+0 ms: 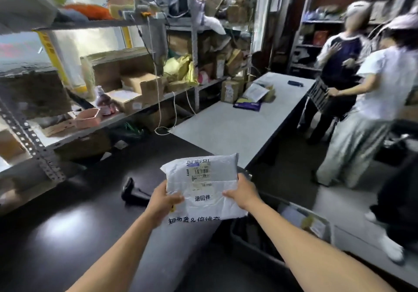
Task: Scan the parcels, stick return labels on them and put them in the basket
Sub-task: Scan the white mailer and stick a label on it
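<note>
A white plastic mailer parcel (203,185) is held up in front of me over the edge of the black table (67,224). My left hand (162,201) grips its left edge and my right hand (243,192) grips its right edge. It carries a shipping label with barcodes, and a white label with three printed characters sits below that. A black handheld scanner (133,192) lies on the table just left of the parcel. The dark basket (253,246) stands on the floor at lower right with parcels (314,221) inside.
A grey table (237,124) beyond holds a cardboard box (229,91), a purple mailer (247,105) and other parcels. Metal shelving (113,115) packed with boxes runs along the left. Two people (362,92) stand at the right, one holding a dark crate.
</note>
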The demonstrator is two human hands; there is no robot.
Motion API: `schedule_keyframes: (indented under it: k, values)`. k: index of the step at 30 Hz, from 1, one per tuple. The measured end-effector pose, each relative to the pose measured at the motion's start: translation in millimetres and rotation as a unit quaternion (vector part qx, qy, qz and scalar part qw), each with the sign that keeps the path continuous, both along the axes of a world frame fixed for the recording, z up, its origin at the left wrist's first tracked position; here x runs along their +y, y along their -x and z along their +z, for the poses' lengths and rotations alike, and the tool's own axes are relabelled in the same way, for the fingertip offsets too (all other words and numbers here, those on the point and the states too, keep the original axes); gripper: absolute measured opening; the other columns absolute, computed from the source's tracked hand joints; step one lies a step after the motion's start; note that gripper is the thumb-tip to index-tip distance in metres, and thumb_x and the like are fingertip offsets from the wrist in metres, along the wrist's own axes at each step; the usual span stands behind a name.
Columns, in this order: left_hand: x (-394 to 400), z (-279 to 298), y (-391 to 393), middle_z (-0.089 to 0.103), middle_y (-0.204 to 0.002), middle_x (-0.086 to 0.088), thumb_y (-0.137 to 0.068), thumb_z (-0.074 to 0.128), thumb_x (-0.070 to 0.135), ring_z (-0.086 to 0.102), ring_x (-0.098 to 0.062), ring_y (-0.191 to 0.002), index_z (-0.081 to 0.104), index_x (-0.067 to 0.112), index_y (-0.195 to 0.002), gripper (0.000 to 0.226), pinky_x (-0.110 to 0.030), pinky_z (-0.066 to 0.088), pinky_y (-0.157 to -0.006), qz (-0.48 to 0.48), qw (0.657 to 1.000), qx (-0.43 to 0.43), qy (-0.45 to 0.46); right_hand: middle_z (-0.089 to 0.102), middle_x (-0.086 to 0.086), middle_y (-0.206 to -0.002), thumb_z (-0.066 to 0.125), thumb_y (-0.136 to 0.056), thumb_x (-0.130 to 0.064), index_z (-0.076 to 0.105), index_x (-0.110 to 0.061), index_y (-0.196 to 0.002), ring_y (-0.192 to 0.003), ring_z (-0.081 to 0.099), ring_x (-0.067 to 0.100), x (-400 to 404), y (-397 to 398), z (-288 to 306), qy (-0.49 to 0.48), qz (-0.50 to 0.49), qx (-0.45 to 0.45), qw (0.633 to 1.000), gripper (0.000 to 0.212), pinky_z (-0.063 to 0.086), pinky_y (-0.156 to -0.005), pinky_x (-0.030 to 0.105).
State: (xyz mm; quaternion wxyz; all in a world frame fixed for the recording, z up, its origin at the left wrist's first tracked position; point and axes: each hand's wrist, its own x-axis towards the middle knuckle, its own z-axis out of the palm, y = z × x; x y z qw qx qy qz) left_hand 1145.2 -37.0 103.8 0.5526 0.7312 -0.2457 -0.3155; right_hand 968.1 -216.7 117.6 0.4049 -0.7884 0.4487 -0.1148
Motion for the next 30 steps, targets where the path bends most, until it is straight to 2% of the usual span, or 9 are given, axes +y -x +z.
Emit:
schedule_keyframes:
  k: [3,6,8,13,17,21,27,30]
  values:
    - [-49,5,39,0.074,-0.085,0.0,-0.08,0.065,-0.016,0.068,-0.01,-0.069,0.064,0.014,-0.11,0.043,-0.024,0.05,-0.055,-0.04,0.999,-0.001,0.008,0.065,0.007,-0.116,0.081,-0.08,-0.025,0.053,-0.011,-0.118,-0.105,0.063,0.025,-38,49,2,0.009,-0.035,0.002,0.999,0.049,0.051,-0.087,0.034]
    - [-95,6,74,0.074,-0.092,-0.006,-0.079,0.067,-0.015,0.067,-0.016,-0.074,0.063,0.015,-0.111,0.044,-0.028,0.05,-0.06,-0.077,0.997,0.003,0.011,0.065,0.007,-0.111,0.082,-0.079,-0.026,0.053,-0.011,-0.11,-0.099,0.064,0.025,-71,96,1,0.006,-0.073,-0.001,0.997,0.045,0.054,-0.087,0.039]
    - [-124,5,97,0.072,-0.095,-0.009,-0.078,0.068,-0.015,0.065,-0.02,-0.077,0.063,0.016,-0.108,0.043,-0.032,0.05,-0.064,-0.094,0.996,-0.002,0.005,0.065,0.008,-0.109,0.082,-0.078,-0.024,0.052,-0.01,-0.107,-0.097,0.064,0.024,-89,125,-1,0.002,-0.104,-0.012,0.994,0.044,0.054,-0.083,0.037]
    - [-196,-2,151,0.063,-0.076,-0.002,-0.079,0.068,-0.014,0.053,-0.013,-0.058,0.063,0.015,-0.1,0.037,-0.024,0.043,-0.05,-0.141,0.99,-0.024,-0.009,0.063,0.008,-0.109,0.081,-0.078,-0.021,0.05,-0.01,-0.101,-0.093,0.061,0.023,-132,192,-6,-0.005,-0.172,-0.013,0.985,0.04,0.051,-0.076,0.033]
    - [-243,-12,181,0.061,-0.075,-0.005,-0.079,0.07,-0.012,0.051,-0.014,-0.057,0.062,0.011,-0.1,0.032,-0.025,0.042,-0.049,-0.185,0.982,-0.026,-0.03,0.064,0.006,-0.107,0.08,-0.079,-0.027,0.051,-0.011,-0.103,-0.09,0.061,0.023,-159,235,-12,-0.003,-0.208,0.013,0.978,0.041,0.048,-0.071,0.031]
    - [-290,-25,198,0.059,-0.07,0.001,-0.077,0.071,-0.012,0.052,-0.005,-0.05,0.061,0.008,-0.1,0.032,-0.022,0.042,-0.048,-0.225,0.973,-0.031,-0.046,0.065,0.005,-0.108,0.08,-0.079,-0.03,0.051,-0.011,-0.107,-0.095,0.063,0.026,-185,260,-25,-0.008,-0.245,0.037,0.969,0.045,0.053,-0.081,0.038]
    - [-364,-53,198,0.061,-0.075,0.003,-0.073,0.076,-0.004,0.054,-0.005,-0.056,0.062,0.01,-0.099,0.033,-0.02,0.043,-0.05,-0.27,0.961,-0.022,-0.059,0.064,0.006,-0.112,0.079,-0.081,-0.031,0.05,-0.011,-0.11,-0.096,0.062,0.025,-238,267,-54,-0.031,-0.286,0.058,0.956,0.045,0.05,-0.077,0.035]
    - [-402,-68,192,0.064,-0.08,0.003,-0.068,0.077,0.004,0.057,-0.01,-0.064,0.063,0.012,-0.1,0.036,-0.026,0.045,-0.055,-0.286,0.955,-0.015,-0.075,0.063,0.007,-0.113,0.078,-0.083,-0.03,0.049,-0.011,-0.111,-0.095,0.061,0.025,-271,261,-71,-0.046,-0.298,0.069,0.951,0.044,0.045,-0.072,0.031]
